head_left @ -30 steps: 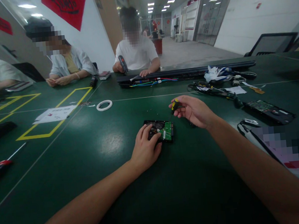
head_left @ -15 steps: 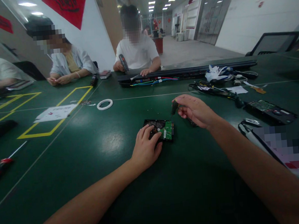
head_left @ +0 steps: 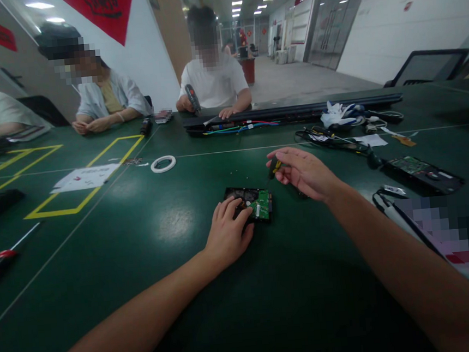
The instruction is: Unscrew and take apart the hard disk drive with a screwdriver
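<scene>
A hard drive [head_left: 264,208] lies on the green table with its green circuit board facing up. Spread over its left part is my left hand [head_left: 231,225], its fingers on top and the thumb at the near edge, holding the drive against the table. My right hand [head_left: 300,171] is closed around the dark and yellow handle of a small screwdriver [head_left: 274,168]. The screwdriver's thin shaft points down at the drive's far right corner; whether its tip sits in a screw is too small to tell. Partly hidden under my right hand lies another dark object [head_left: 300,194].
Another hard drive [head_left: 423,175] lies to the right, near cables [head_left: 330,139]. A white tape roll [head_left: 163,164], a paper sheet [head_left: 84,178] and a red-black screwdriver [head_left: 4,262] lie to the left. Across the table, a person [head_left: 213,79] holds a power driver [head_left: 192,96] over a long black housing [head_left: 294,111].
The screwdriver handle has turned in my right hand, so more of its yellow marking shows. My left hand and the hard drive stay in place.
</scene>
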Tool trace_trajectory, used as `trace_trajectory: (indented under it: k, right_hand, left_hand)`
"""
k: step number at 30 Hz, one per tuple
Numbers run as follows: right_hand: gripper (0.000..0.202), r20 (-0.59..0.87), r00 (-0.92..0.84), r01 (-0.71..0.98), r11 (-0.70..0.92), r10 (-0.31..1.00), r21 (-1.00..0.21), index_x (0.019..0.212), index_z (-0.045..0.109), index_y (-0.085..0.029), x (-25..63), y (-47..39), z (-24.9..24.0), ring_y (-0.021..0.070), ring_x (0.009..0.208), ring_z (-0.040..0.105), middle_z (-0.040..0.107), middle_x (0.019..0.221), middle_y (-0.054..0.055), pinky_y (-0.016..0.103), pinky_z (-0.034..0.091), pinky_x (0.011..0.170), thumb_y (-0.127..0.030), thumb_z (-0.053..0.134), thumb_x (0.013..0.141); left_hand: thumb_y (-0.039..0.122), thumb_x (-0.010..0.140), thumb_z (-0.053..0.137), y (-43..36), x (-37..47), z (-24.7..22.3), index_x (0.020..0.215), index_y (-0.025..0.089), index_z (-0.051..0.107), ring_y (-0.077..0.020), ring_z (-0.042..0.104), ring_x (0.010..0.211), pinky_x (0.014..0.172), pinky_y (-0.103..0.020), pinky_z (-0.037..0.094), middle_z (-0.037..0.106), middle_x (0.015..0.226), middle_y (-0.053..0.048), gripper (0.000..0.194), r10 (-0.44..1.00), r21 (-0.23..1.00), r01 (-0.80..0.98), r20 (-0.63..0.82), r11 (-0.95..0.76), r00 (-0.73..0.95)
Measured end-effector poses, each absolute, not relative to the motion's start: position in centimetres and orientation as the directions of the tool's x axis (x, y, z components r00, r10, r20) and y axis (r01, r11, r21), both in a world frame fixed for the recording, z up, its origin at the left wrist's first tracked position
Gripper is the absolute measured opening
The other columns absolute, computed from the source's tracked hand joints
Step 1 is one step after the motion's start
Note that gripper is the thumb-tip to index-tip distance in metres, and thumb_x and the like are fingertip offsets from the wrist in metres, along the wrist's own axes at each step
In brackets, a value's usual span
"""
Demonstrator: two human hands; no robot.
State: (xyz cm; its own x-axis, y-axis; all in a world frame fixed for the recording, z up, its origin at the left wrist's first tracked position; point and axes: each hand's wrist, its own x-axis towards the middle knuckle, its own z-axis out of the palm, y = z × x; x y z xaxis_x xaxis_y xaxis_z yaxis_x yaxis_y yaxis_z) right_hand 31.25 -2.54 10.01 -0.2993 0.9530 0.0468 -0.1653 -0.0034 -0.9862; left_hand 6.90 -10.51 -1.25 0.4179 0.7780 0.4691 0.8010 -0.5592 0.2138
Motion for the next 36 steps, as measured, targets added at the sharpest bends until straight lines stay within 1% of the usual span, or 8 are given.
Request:
trace_trajectory:
  k: [6,9,13,17,23,28,31,36]
  right_hand:
    - [0.019,0.036,-0.277,-0.156,-0.008,0.960,-0.988,0.101,0.073,-0.020,31.32,-2.36,9.97,0.0144,0.066,0.058,0.074,0.107,0.010,0.029,0.040,0.051,-0.035,0.065,0.092]
    - [0.018,0.032,-0.258,-0.131,-0.002,0.966,-0.991,0.098,0.072,-0.020,31.30,-2.49,10.16,0.0144,0.064,0.057,0.076,0.108,0.011,0.029,0.038,0.049,-0.035,0.067,0.091]
    - [0.018,0.029,-0.242,-0.138,-0.005,0.970,-0.990,0.098,0.069,-0.021,31.26,-2.55,10.17,0.0133,0.063,0.055,0.076,0.102,0.009,0.027,0.037,0.049,-0.036,0.071,0.090]
    - [0.021,0.033,-0.237,-0.153,-0.004,0.971,-0.988,0.106,0.072,-0.023,31.33,-2.51,10.08,0.0121,0.063,0.054,0.075,0.100,0.007,0.026,0.036,0.050,-0.035,0.072,0.090]
    - [0.020,0.069,-0.265,-0.176,0.022,0.962,-0.984,0.100,0.076,-0.020,31.31,-2.41,9.79,0.0121,0.068,0.056,0.072,0.098,0.007,0.027,0.042,0.056,-0.037,0.077,0.088]
    - [0.018,0.057,-0.264,-0.220,-0.002,0.963,-0.976,0.101,0.073,-0.019,31.32,-2.18,9.59,0.0154,0.072,0.061,0.074,0.106,0.009,0.030,0.047,0.061,-0.034,0.070,0.091]
    - [0.017,0.057,-0.272,-0.207,-0.001,0.961,-0.978,0.100,0.071,-0.019,31.37,-2.18,9.62,0.0156,0.072,0.061,0.075,0.111,0.011,0.030,0.047,0.061,-0.033,0.070,0.091]
    - [0.018,0.065,-0.279,-0.171,0.017,0.958,-0.985,0.101,0.071,-0.021,31.38,-2.36,9.77,0.0141,0.070,0.059,0.075,0.106,0.009,0.028,0.043,0.057,-0.035,0.072,0.091]
  left_hand:
    - [0.027,0.094,0.066,-10.56,6.95,-1.20,0.130,0.025,0.063,-0.0367,0.046,0.141,0.116,-0.066,0.039,0.054,0.145,-0.013,0.036,0.785,0.201,0.810,0.454,-0.551,0.422]
    - [0.027,0.094,0.065,-10.58,6.97,-1.22,0.130,0.025,0.063,-0.0356,0.049,0.139,0.116,-0.065,0.039,0.053,0.146,-0.014,0.036,0.786,0.191,0.813,0.447,-0.550,0.426]
    - [0.027,0.095,0.064,-10.57,6.99,-1.14,0.131,0.026,0.063,-0.0347,0.049,0.140,0.118,-0.064,0.038,0.053,0.147,-0.013,0.036,0.790,0.191,0.815,0.441,-0.546,0.426]
    - [0.029,0.096,0.063,-10.52,6.94,-1.17,0.132,0.025,0.063,-0.0346,0.048,0.141,0.118,-0.063,0.037,0.052,0.148,-0.013,0.036,0.802,0.182,0.825,0.416,-0.536,0.429]
    - [0.029,0.096,0.062,-10.57,6.98,-1.22,0.132,0.025,0.063,-0.0346,0.047,0.142,0.119,-0.062,0.037,0.052,0.149,-0.014,0.036,0.802,0.168,0.830,0.415,-0.532,0.430]
    - [0.030,0.097,0.063,-10.66,6.99,-1.02,0.131,0.025,0.064,-0.0346,0.048,0.141,0.118,-0.062,0.037,0.052,0.148,-0.014,0.034,0.798,0.173,0.828,0.424,-0.534,0.427]
    - [0.031,0.097,0.063,-10.63,6.96,-1.04,0.130,0.025,0.063,-0.0347,0.048,0.141,0.118,-0.063,0.037,0.053,0.148,-0.014,0.034,0.793,0.176,0.822,0.430,-0.542,0.430]
    - [0.031,0.097,0.063,-10.58,6.92,-1.16,0.131,0.025,0.063,-0.0346,0.049,0.140,0.118,-0.063,0.037,0.052,0.148,-0.013,0.034,0.794,0.172,0.824,0.427,-0.541,0.432]
